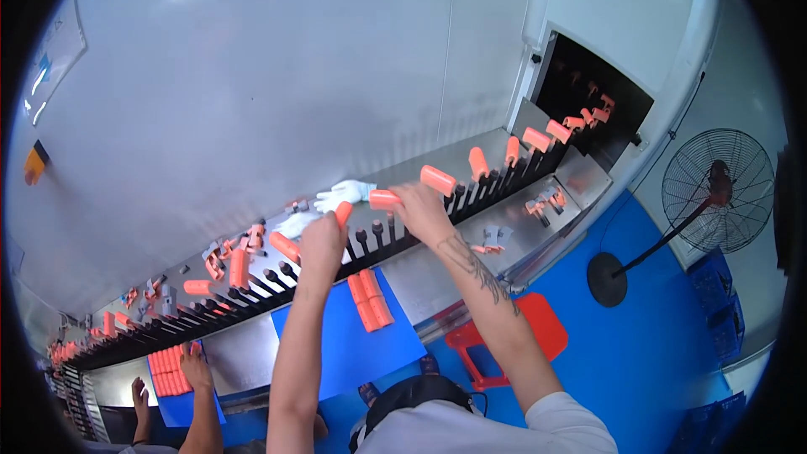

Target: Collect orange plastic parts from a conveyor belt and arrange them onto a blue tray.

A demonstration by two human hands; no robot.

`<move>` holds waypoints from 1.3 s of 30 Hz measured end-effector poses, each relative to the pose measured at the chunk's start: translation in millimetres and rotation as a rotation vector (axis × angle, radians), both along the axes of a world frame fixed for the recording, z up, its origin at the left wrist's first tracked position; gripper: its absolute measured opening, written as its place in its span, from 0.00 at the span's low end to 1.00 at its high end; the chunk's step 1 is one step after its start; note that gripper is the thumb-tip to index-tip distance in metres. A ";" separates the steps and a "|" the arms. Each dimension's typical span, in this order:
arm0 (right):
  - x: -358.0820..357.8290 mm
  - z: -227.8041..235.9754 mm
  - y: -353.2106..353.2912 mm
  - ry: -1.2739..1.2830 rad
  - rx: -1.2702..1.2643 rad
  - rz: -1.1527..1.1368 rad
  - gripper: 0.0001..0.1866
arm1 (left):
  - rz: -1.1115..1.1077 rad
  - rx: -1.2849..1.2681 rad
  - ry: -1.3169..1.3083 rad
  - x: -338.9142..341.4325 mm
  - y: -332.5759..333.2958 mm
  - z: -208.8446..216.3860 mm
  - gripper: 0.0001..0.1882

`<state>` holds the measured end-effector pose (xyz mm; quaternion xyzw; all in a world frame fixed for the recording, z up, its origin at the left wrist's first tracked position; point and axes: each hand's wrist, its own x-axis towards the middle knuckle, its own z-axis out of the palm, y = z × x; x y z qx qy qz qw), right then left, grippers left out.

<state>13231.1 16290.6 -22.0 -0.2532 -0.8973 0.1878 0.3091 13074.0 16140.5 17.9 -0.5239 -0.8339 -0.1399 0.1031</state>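
My left hand is closed around an orange plastic part, whose end sticks out above the fingers. To its right, my right hand grips another orange cylindrical part by one end, above the line of black posts. Further orange parts ride on the posts to either side, such as one just beyond my right hand. A few orange cylinders lie side by side on a blue sheet below my hands. Behind the posts rest white gloves.
The row of posts runs into a dark wall opening at right. Loose orange and grey pieces lie on the metal ledge. A co-worker's hand touches stacked orange cylinders at left. A red stool and a fan stand right.
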 end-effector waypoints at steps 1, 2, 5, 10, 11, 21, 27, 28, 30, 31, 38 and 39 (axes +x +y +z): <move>1.5 4.4 11.0 -0.007 0.094 0.007 0.15 | 0.011 -0.039 0.013 -6.2 5.1 -3.0 0.13; 4.0 2.7 17.1 -0.024 0.174 0.012 0.13 | 0.036 -0.049 0.046 -4.5 10.9 -1.4 0.12; -17.5 9.4 7.6 0.049 -0.047 0.020 0.07 | 0.050 -0.039 0.097 -5.6 10.0 8.3 0.12; -14.7 -4.8 18.4 0.148 -0.128 0.044 0.12 | 0.081 -0.032 0.142 10.3 29.7 8.5 0.14; -12.8 -4.6 21.1 0.106 -0.085 0.024 0.12 | 0.082 -0.027 0.142 8.2 29.1 8.2 0.15; 59.3 -27.0 79.0 0.607 -1.017 0.245 0.21 | 0.046 0.629 -0.618 35.9 -35.2 -8.0 0.17; 92.3 -158.2 -29.6 0.333 -0.271 0.115 0.15 | -0.170 -0.254 -0.230 92.0 -38.4 -155.4 0.18; 89.1 -173.1 -34.1 0.271 -0.213 0.116 0.14 | -0.165 -0.206 -0.144 92.9 -29.9 -172.8 0.18; 88.4 -196.3 -27.0 0.223 -0.107 0.081 0.14 | -0.189 -0.118 0.029 97.8 -10.7 -188.6 0.19; 90.8 -206.8 -20.0 0.166 -0.002 0.051 0.13 | -0.200 -0.113 0.035 106.1 0.9 -194.1 0.19; 128.4 -231.4 24.4 0.032 0.152 0.128 0.16 | 0.097 0.232 -0.550 179.0 36.7 -234.1 0.21; 131.7 -229.3 32.0 0.033 0.156 0.125 0.16 | 0.105 0.269 -0.551 180.2 50.2 -238.1 0.21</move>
